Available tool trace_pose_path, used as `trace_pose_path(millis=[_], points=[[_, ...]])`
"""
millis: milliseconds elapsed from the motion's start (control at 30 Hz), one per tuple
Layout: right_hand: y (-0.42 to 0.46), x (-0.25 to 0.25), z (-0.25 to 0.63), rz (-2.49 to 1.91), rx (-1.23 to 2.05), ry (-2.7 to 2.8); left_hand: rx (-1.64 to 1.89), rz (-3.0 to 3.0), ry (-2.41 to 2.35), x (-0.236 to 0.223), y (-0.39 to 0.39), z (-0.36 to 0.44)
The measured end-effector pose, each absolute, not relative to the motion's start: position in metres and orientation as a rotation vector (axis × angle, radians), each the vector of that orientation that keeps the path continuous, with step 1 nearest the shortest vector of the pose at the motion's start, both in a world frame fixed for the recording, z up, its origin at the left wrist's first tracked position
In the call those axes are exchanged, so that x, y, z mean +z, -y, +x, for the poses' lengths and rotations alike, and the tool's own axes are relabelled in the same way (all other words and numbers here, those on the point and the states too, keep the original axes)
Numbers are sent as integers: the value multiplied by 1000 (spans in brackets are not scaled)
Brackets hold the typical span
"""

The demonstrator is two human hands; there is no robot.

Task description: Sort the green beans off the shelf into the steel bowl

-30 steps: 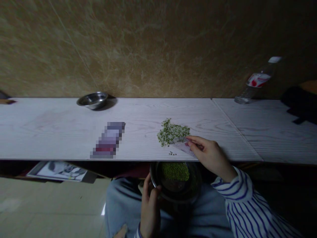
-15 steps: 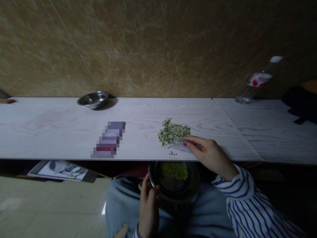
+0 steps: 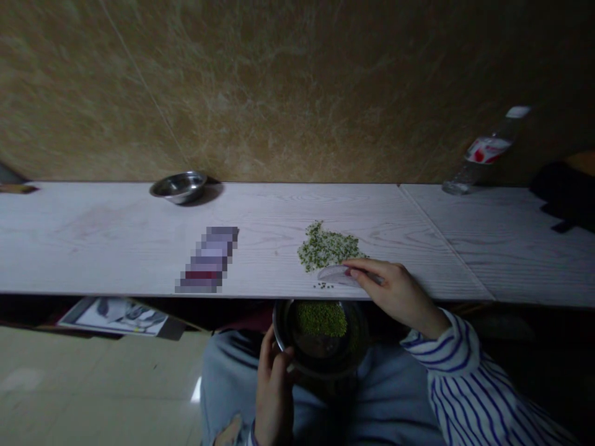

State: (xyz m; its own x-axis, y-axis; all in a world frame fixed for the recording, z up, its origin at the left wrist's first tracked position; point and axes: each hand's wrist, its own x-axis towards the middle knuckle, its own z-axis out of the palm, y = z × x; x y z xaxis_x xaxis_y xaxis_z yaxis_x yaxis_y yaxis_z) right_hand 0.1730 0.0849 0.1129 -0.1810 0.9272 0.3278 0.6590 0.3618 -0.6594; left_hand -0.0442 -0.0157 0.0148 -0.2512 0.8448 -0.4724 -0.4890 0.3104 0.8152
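My left hand (image 3: 275,387) grips the left rim of a metal bowl (image 3: 284,342), held over my lap just below the table edge. Green beans, perhaps mung beans (image 3: 321,319), lie inside the bowl. My right hand (image 3: 400,291) pinches a clear plastic piece with a curved edge (image 3: 331,274), whose exact kind I cannot tell. It is low over the tabletop, along the near side of a spread of loose green beans (image 3: 328,246). Several stray beans (image 3: 323,285) lie nearer the edge.
A small steel bowl (image 3: 180,189) stands by the wall on the white wood-grain table (image 3: 106,235). A blurred-out flat item (image 3: 209,260) lies left of the beans. At the right are a clear plastic bottle (image 3: 486,152) and a dark object (image 3: 564,192). A printed sheet (image 3: 116,316) shows under the table.
The plastic piece has tilted and come slightly nearer the table edge, baring a few more beans beside my right fingers. The bowl and left hand have shifted slightly left.
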Motion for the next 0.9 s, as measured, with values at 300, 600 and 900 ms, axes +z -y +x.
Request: trace_pose_path(millis=[300, 600, 900], points=[[-73, 108, 156, -1375, 380, 1926, 1339, 369, -1308, 18, 23, -47], [-47, 113, 130, -1317, 276, 2070, 1342, 383, -1273, 22, 30, -50], [-41, 123, 158, -1350, 297, 1868, 1351, 309, -1322, 19, 40, -51]])
